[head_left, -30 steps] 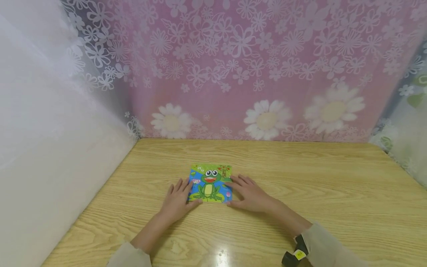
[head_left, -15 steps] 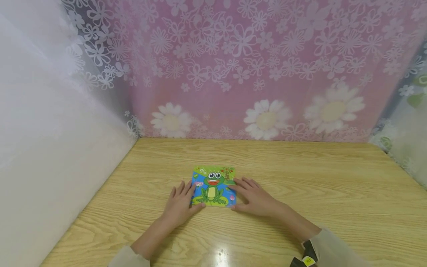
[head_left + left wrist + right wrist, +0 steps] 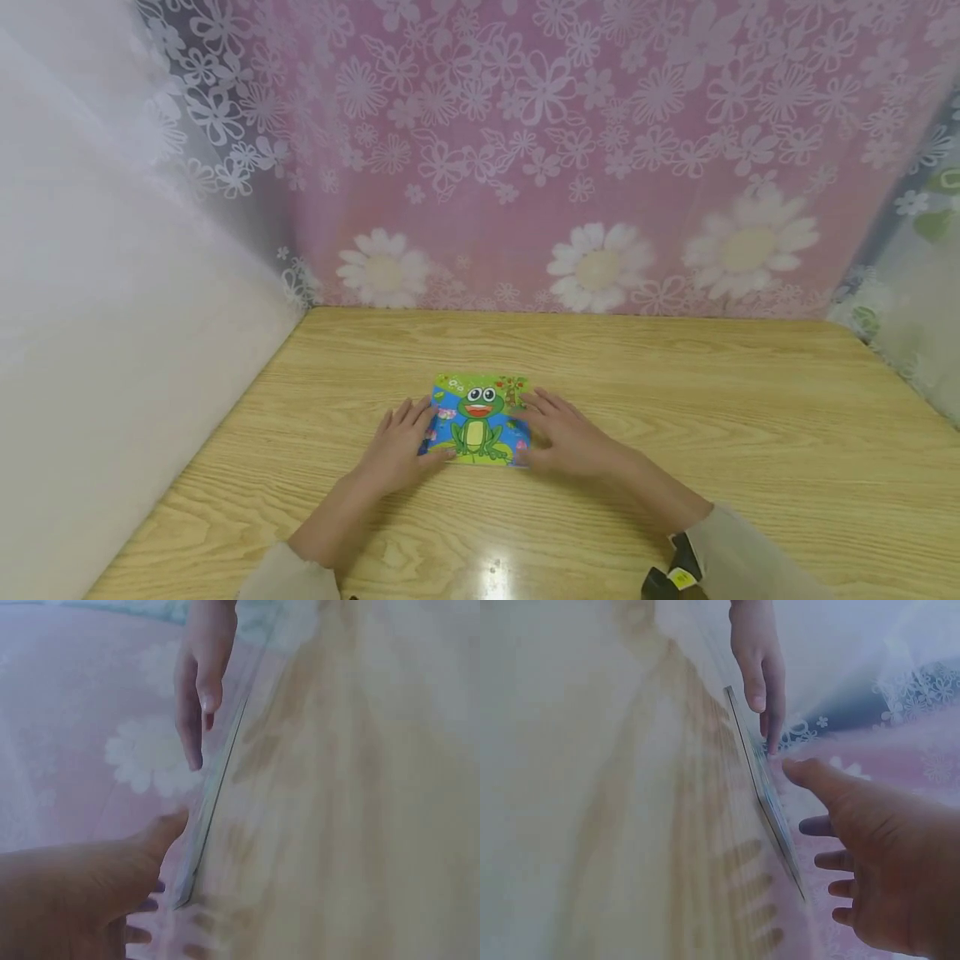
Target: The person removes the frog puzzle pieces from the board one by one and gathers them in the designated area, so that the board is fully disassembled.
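From here I have a thin, green-and-blue, frog-printed rectangular board (image 3: 478,423) on the yellowish wood-grain table (image 3: 637,358), between the left hand (image 3: 399,443) and right hand (image 3: 573,440). Their loosely spread fingers grip nothing; contact I can't tell. I expect it light, stiff, slippery: pinch its side edges. Compared with a second ago, it lies slightly rightward.

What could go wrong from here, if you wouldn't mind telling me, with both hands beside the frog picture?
The frog picture might slide or turn if the left hand and right hand push unevenly, since it lies loosely between them on a shiny table. It also looks thin and lies flat, so it could be awkward to pick up.
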`<state>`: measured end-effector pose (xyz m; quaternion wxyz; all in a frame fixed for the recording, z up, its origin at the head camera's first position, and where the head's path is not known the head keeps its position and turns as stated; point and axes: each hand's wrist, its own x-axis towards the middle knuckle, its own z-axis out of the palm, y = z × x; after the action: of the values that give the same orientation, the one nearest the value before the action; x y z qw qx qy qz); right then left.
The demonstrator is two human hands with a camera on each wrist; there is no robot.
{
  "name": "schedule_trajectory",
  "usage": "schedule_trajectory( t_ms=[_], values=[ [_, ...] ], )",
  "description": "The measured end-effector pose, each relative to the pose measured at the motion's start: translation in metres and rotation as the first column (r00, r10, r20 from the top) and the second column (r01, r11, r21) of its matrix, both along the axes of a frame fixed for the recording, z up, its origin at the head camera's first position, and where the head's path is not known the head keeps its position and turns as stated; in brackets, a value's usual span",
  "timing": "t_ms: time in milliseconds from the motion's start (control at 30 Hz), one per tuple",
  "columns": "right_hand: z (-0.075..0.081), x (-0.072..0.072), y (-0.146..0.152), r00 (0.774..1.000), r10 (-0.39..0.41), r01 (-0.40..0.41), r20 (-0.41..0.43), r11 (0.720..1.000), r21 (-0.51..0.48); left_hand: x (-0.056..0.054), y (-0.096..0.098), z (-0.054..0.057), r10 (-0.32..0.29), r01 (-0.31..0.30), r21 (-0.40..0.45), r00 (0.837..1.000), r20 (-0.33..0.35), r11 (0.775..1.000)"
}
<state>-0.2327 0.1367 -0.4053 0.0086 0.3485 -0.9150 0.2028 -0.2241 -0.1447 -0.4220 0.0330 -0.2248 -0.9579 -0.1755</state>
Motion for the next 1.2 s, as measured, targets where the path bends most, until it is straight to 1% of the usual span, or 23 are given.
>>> schedule_trajectory(
  t_ms=[100, 200, 300, 367, 433, 533, 633, 733, 833, 900, 1067, 1200],
  values=[
    [0.005, -0.008, -0.01, 1.0, 0.017, -0.017, -0.001, 1.0, -0.013, -0.013, -0.006, 0.004, -0.033, 0.032, 0.009, 0.999, 0.028, 0.999],
    [0.009, -0.017, -0.022, 0.999, 0.019, -0.017, 0.04, 0.999, -0.031, -0.022, -0.009, 0.009, -0.036, 0.034, 0.014, 0.995, 0.091, 0.999],
    [0.01, -0.025, -0.035, 0.996, 0.018, -0.011, 0.09, 0.998, -0.068, -0.025, -0.011, 0.015, -0.026, 0.024, 0.019, 0.987, 0.161, 1.0],
    [0.01, -0.032, -0.043, 0.995, 0.032, -0.023, 0.098, 0.995, -0.096, -0.025, -0.011, 0.018, -0.018, 0.018, 0.0, 0.98, 0.197, 1.0],
    [0.01, -0.039, -0.051, 0.994, 0.031, -0.018, 0.106, 0.992, -0.122, -0.025, -0.011, 0.018, -0.011, 0.016, -0.021, 0.976, 0.218, 1.0],
    [0.009, -0.05, -0.062, 0.993, 0.016, 0.002, 0.12, 0.989, -0.147, -0.026, -0.01, 0.019, 0.006, 0.008, -0.059, 0.972, 0.233, 0.998],
    [0.005, -0.061, -0.072, 0.988, -0.031, 0.056, 0.15, 0.986, -0.16, -0.026, -0.009, 0.019, 0.011, 0.006, -0.073, 0.972, 0.236, 0.997],
    [0.0, -0.07, -0.081, 0.986, -0.06, 0.088, 0.155, 0.979, -0.186, -0.026, -0.009, 0.019, 0.011, 0.009, -0.08, 0.971, 0.241, 0.997],
    [-0.004, -0.075, -0.09, 0.987, -0.098, 0.12, 0.126, 0.977, -0.177, -0.025, -0.008, 0.019, 0.013, 0.007, -0.081, 0.971, 0.24, 0.997],
    [-0.006, -0.078, -0.095, 0.989, -0.122, 0.133, 0.082, 0.981, -0.144, -0.026, -0.008, 0.018, 0.016, 0.005, -0.086, 0.971, 0.237, 0.996],
    [-0.007, -0.079, -0.104, 0.985, -0.171, 0.17, -0.017, 0.985, -0.04, -0.027, -0.008, 0.018, 0.019, 0.003, -0.093, 0.972, 0.234, 0.996],
    [-0.008, -0.08, -0.109, 0.978, -0.2, 0.2, -0.056, 0.98, -0.02, -0.029, -0.008, 0.019, 0.02, 0.002, -0.093, 0.972, 0.234, 0.996]
  ],
)
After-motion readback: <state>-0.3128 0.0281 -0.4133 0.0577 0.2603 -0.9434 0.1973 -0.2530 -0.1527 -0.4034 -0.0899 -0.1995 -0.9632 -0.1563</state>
